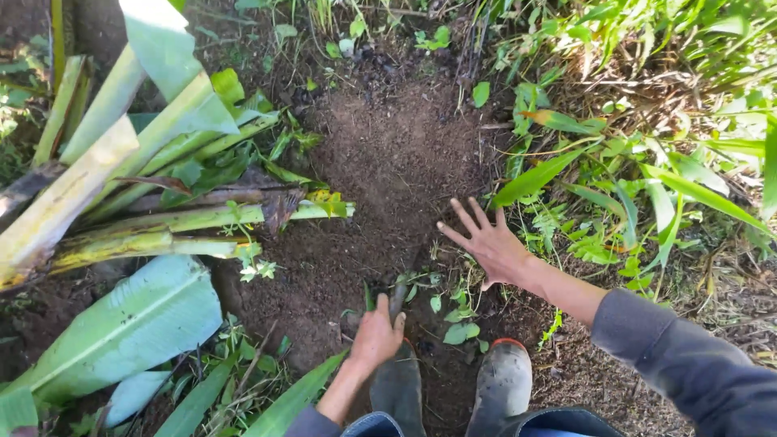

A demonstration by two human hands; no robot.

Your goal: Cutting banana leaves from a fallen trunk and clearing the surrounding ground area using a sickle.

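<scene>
While my left hand grips a small green shoot in near soil, my right hand hovers, fingers spread; it looks light, soft, best held low.

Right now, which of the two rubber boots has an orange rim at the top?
The right boot, the paler grey one beneath the open right hand. The left boot is darker, with no orange showing.

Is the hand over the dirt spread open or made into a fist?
Spread open. The right hand hangs over the bare soil with all its fingers fanned apart, holding nothing.
</scene>
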